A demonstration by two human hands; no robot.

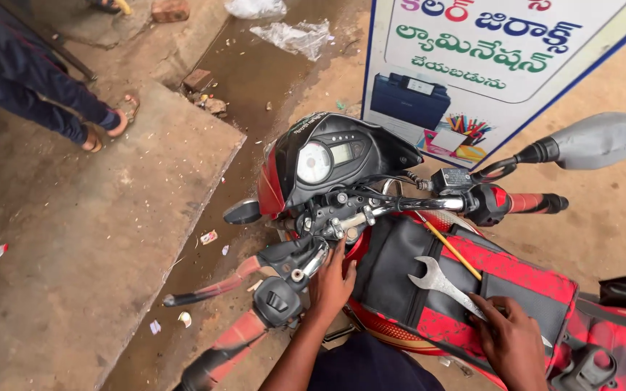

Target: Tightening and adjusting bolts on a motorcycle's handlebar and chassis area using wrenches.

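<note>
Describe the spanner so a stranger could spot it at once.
Find the red motorcycle's fuel tank, wrapped in a black and red cover. The spanner lies on top, its handle under the right hand. It is bare silver metal with an open jaw, unlike the thin yellow rod beside it.

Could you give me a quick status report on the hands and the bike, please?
Left hand on the handlebar clamp area. Right hand resting on the spanner, lying on the tank cover. Yellow-handled tool beside it. Nothing blocking.
</note>
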